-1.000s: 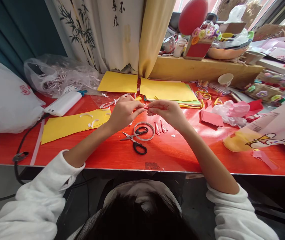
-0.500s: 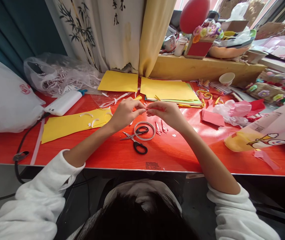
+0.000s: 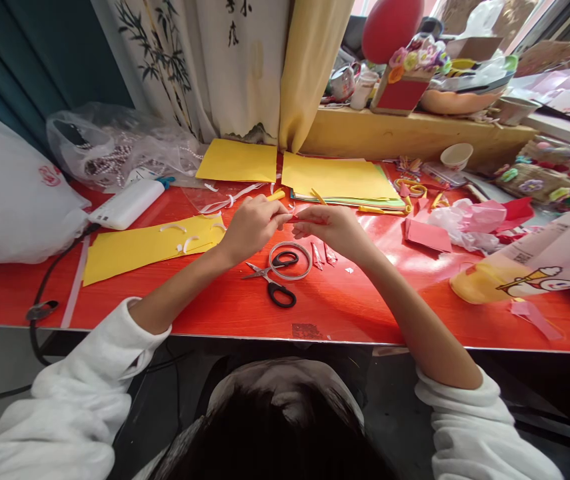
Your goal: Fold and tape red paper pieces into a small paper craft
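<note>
My left hand (image 3: pixel 251 229) is closed in a pinch above the red table, its fingertips at one end of a small red piece (image 3: pixel 293 217). Facing it, my right hand (image 3: pixel 332 225) pinches at the other end; the fingers hide most of the piece. A yellow strip (image 3: pixel 275 195) shows behind the left fingers, and another thin yellow strip (image 3: pixel 319 196) behind the right ones; I cannot tell whether they are held. Below the hands lie black-handled scissors (image 3: pixel 267 272) with a clear tape ring (image 3: pixel 309 261) over one handle. Two small folded red pieces (image 3: pixel 331 255) lie beside the ring.
Yellow sheets (image 3: pixel 335 175) are stacked at the back, and a cut yellow sheet (image 3: pixel 129 253) with white scraps lies left. A white power bank (image 3: pixel 127 205) and plastic bag (image 3: pixel 9 193) stand farther left. To the right are pink paper (image 3: pixel 465 223) and a drink cup (image 3: pixel 479 280).
The fingertips of my two hands have drawn slightly apart, and the right fingers have shifted a little. The things on the table have stayed in place.
</note>
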Action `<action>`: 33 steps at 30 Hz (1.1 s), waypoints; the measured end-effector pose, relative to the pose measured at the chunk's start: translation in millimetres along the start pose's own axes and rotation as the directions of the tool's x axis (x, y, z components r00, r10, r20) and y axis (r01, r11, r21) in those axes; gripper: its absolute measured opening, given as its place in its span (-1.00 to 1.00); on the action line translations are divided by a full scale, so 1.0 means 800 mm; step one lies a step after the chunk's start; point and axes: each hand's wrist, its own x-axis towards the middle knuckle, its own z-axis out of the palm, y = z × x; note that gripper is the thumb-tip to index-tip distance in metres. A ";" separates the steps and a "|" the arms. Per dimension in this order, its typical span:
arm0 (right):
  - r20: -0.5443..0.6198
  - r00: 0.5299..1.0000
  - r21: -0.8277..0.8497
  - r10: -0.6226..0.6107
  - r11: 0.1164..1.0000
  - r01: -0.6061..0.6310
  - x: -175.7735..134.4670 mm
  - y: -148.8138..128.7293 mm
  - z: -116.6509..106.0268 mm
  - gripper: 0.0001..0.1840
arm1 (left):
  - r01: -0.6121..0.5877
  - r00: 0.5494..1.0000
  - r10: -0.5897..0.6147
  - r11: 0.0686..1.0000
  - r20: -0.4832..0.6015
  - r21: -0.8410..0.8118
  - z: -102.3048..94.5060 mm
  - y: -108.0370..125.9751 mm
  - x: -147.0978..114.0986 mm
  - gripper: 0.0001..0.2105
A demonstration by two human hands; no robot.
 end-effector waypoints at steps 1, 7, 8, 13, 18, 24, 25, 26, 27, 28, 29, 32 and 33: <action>0.024 1.000 0.050 0.017 0.999 -0.018 0.000 0.000 0.000 -0.76 | -0.013 1.000 0.013 1.000 -0.011 0.025 0.002 -0.001 -0.001 -0.82; 0.021 0.998 0.118 0.059 0.991 -0.061 0.002 0.000 0.004 -0.75 | 0.032 0.999 -0.032 0.999 0.019 0.015 0.002 0.002 -0.001 -0.85; 0.006 0.998 0.103 0.065 0.993 -0.065 0.003 0.002 0.004 -0.76 | 0.050 0.998 -0.050 0.999 0.041 0.002 0.001 0.002 0.000 -0.86; 0.011 0.999 0.072 0.048 0.996 -0.049 0.004 0.010 0.005 -0.76 | 0.071 0.985 -0.070 0.997 0.158 0.003 0.000 -0.003 0.003 -0.79; 0.109 0.992 0.152 0.065 0.985 -0.081 0.004 0.007 0.005 -0.67 | 0.055 0.992 -0.050 0.998 0.114 -0.041 -0.002 0.003 0.002 -0.87; 0.004 1.000 -0.027 -0.027 0.999 0.027 0.005 0.009 0.008 -0.72 | 0.215 0.975 -0.195 0.941 0.103 -0.262 -0.010 0.008 0.003 -0.83; -0.015 0.999 -0.066 -0.045 0.997 0.044 0.005 0.010 0.008 -0.74 | 0.235 0.971 -0.213 0.931 0.107 -0.279 -0.010 0.007 0.002 -0.82; -0.024 0.998 -0.089 -0.056 0.995 0.054 0.005 0.010 0.009 -0.76 | 0.229 0.973 -0.211 0.935 0.097 -0.269 -0.009 0.006 0.002 -0.83; -0.021 0.999 -0.079 -0.050 0.996 0.048 0.004 0.009 0.009 -0.77 | 0.199 0.980 -0.188 0.953 0.069 -0.229 -0.007 0.005 0.001 -0.83; 0.001 1.000 -0.031 -0.020 0.999 0.020 0.003 0.007 0.009 -0.76 | 0.148 0.989 -0.144 0.975 0.033 -0.166 -0.005 0.005 0.000 -0.83; 0.046 0.999 0.046 0.027 0.999 -0.029 0.002 0.005 0.010 -0.74 | 0.085 0.996 -0.086 0.992 -0.005 -0.090 -0.003 0.005 -0.001 -0.83; 0.198 0.969 0.273 0.146 0.942 -0.197 -0.001 -0.002 0.013 -0.68 | -0.040 0.995 0.047 0.996 -0.089 0.085 0.002 0.007 -0.004 -0.82; 0.207 0.965 0.315 0.159 0.923 -0.220 -0.001 -0.003 0.014 -0.69 | -0.039 0.994 0.048 0.995 -0.102 0.091 0.002 0.008 -0.004 -0.83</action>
